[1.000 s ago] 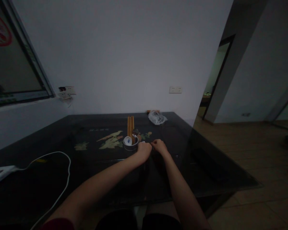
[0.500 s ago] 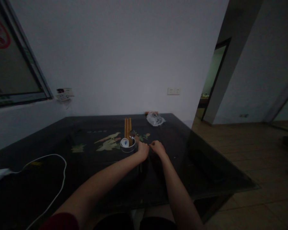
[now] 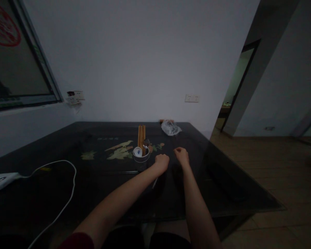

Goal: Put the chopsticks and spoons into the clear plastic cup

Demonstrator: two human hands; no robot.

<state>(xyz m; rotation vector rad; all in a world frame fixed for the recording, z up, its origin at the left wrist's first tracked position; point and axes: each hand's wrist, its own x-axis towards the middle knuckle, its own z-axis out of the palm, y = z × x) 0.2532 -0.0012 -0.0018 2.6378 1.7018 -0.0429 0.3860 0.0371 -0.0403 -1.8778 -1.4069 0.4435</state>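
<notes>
My left hand (image 3: 162, 162) is closed in a fist just right of a small metal utensil holder (image 3: 141, 159) on the dark glass table (image 3: 98, 180). A thin pale utensil handle (image 3: 155, 182) sticks out below the fist toward me. The holder contains wooden chopsticks (image 3: 141, 136), a white ceramic spoon (image 3: 137, 151) and a metal spoon. My right hand (image 3: 181, 155) hovers a little to the right of the left, fingers curled in; what they hold, if anything, is too small and dark to tell.
A crumpled clear plastic bag (image 3: 170, 127) lies at the table's far edge near the wall. A white device (image 3: 1, 181) with a white cable (image 3: 67, 193) sits at the left. The table's right edge borders a wooden floor and a doorway (image 3: 235, 90).
My two hands were close together beside the holder; the right hand has now drawn away to the right. The left fist has shifted slightly toward me.
</notes>
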